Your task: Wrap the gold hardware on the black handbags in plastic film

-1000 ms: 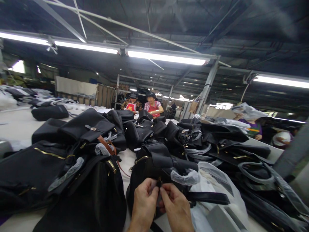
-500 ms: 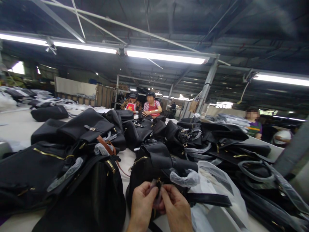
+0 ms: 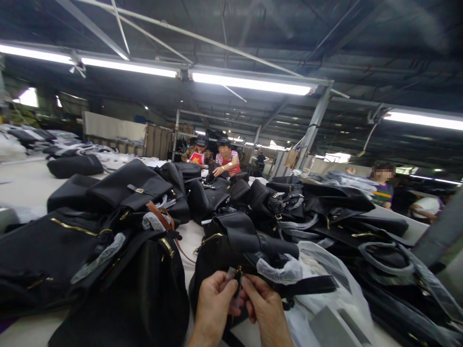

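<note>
My left hand [image 3: 212,304] is closed, thumb against fingers, on a small piece of clear plastic film [image 3: 231,273]. Beside it my right hand [image 3: 265,303] pinches at the same spot, just below a gold metal fitting [image 3: 239,271]; what lies between its fingertips is too small to make out. Both hands are at the front of a black backpack [image 3: 235,233] lying in front of me. A handle wrapped in translucent plastic [image 3: 280,270] and a black strap [image 3: 311,285] extend to the right of the hands.
Black bags crowd the table, including a large one [image 3: 144,289] at left with a brown strap [image 3: 161,217]. A clear plastic bag [image 3: 336,270] and a grey box-like object [image 3: 336,325] sit at right. Two co-workers [image 3: 227,166] work across the table; others are at far right.
My right fingers have shifted slightly and spread a little at the lower side. The black strap at right has moved up and left. A co-worker opposite has reached an arm forward.
</note>
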Demonstrator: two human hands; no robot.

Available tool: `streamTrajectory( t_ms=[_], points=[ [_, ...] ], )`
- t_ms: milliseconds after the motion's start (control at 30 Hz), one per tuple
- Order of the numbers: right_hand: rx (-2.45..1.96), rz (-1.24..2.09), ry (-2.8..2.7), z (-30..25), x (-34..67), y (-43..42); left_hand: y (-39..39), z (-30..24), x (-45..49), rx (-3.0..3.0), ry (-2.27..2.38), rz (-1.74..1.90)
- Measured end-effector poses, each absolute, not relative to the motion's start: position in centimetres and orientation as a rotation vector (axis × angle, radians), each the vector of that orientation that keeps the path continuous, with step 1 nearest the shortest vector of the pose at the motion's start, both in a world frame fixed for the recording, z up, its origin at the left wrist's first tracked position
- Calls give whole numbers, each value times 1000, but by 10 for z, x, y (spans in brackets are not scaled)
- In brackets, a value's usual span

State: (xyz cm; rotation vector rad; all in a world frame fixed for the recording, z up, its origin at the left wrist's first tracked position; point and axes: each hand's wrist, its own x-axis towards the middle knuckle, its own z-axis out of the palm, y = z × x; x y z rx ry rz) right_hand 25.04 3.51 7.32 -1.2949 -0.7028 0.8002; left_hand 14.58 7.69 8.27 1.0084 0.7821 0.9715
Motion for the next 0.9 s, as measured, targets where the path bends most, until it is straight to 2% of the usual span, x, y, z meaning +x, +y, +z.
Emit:
streamTrajectory(
  t_ms=[567,900],
  points=[
    [-1263,773,-625,77,244,40,73,75,143,1437,826,1023],
    [-1238,865,-664,73,244,40,72,72,139,1485,760,1050]
  ],
)
